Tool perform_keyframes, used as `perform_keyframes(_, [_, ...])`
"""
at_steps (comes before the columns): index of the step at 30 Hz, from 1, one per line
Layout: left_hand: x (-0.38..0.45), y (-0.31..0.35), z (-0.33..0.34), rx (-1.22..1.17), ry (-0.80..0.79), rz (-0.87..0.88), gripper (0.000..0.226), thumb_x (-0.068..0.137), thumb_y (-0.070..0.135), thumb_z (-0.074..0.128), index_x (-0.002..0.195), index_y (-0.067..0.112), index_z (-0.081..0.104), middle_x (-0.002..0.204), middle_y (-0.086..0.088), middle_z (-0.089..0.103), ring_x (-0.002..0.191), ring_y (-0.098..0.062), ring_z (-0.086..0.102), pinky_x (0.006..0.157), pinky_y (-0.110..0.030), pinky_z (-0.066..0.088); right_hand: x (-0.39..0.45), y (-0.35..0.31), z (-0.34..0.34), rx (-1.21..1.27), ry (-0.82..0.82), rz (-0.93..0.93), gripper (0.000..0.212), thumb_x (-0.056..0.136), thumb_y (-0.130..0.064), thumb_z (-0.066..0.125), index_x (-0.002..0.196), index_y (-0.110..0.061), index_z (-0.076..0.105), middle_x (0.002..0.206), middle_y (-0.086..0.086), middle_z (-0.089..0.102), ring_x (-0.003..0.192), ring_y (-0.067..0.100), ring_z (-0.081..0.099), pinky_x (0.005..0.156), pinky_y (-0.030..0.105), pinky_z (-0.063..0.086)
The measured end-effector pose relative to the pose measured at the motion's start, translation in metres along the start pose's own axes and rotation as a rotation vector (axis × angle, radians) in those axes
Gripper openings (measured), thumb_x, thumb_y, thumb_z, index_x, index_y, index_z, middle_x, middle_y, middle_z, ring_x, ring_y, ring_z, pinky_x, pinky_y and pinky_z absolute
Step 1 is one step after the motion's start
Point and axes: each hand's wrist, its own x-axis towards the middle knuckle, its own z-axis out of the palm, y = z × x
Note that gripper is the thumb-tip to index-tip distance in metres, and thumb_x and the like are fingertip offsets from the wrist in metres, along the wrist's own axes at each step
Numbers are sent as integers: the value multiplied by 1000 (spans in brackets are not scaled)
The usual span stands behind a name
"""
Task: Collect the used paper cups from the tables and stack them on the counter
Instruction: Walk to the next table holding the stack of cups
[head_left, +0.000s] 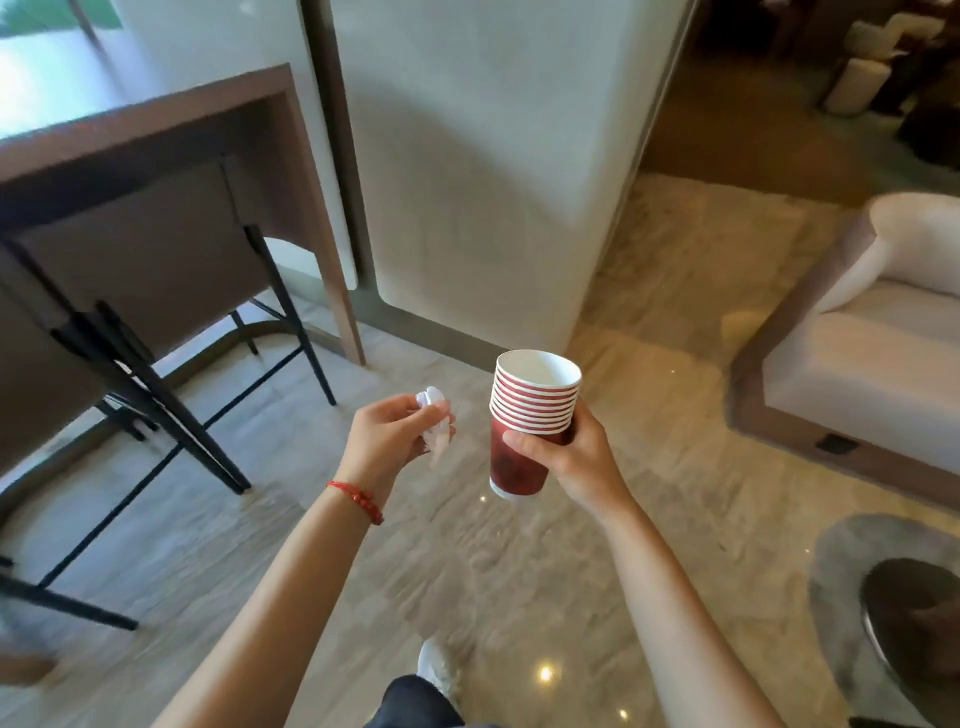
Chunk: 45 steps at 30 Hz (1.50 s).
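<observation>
A stack of several red paper cups (524, 415) with white rims and white insides hangs tilted over the floor at the centre of the head view. My right hand (576, 457) is shut around the lower part of the stack. To its left, my left hand (387, 441) is closed on a crumpled white tissue (434, 415), with a red string bracelet on that wrist. The two hands are a short distance apart and do not touch.
A brown counter-height table (156, 119) with dark stools (156, 291) tucked under it stands at the left. A white pillar (493, 182) rises straight ahead. A beige armchair (872, 364) sits at the right, a dark round side table (914, 623) at the lower right. Marble floor lies below.
</observation>
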Motion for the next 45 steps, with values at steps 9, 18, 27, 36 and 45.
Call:
perform_keyframes(9, [75, -12, -92, -89, 317, 38, 9, 80, 21, 69, 82, 12, 69, 80, -6, 72, 73, -16, 70, 68, -25, 55, 119, 16, 111, -53, -384, -78, 64, 62, -24, 86, 117, -23, 55, 109, -5, 66, 98, 6, 63, 78, 18, 52])
perform_keyframes(18, [86, -29, -172, -148, 708, 89, 8, 81, 20, 69, 82, 11, 70, 78, -6, 73, 71, -15, 70, 66, -24, 56, 178, 23, 230, -63, -790, -154, 53, 67, -22, 82, 107, -37, 51, 105, -14, 63, 93, -8, 60, 69, 8, 50])
perform_keyframes(27, [113, -26, -198, -294, 920, 162, 3, 79, 15, 70, 78, 12, 70, 69, 0, 73, 73, -17, 70, 73, -28, 58, 236, 14, 293, -29, -1048, -148, 47, 65, -24, 82, 98, -39, 52, 85, -37, 64, 85, -17, 59, 58, 3, 46])
perform_keyframes(36, [125, -16, -226, -346, 1032, 196, 8, 78, 15, 70, 84, 10, 69, 68, 1, 73, 67, -11, 70, 59, -20, 54, 258, 4, 343, -30, -1162, -150, 48, 67, -19, 82, 103, -35, 54, 92, -19, 68, 88, -6, 63, 62, 8, 49])
perform_keyframes(45, [92, -23, -307, -362, 1149, 203, 11, 77, 21, 71, 85, 12, 69, 69, 0, 73, 64, -12, 70, 47, -17, 49, 221, -1, 439, -28, -1295, -162, 51, 68, -17, 82, 105, -34, 53, 102, -10, 65, 89, -6, 62, 63, 8, 49])
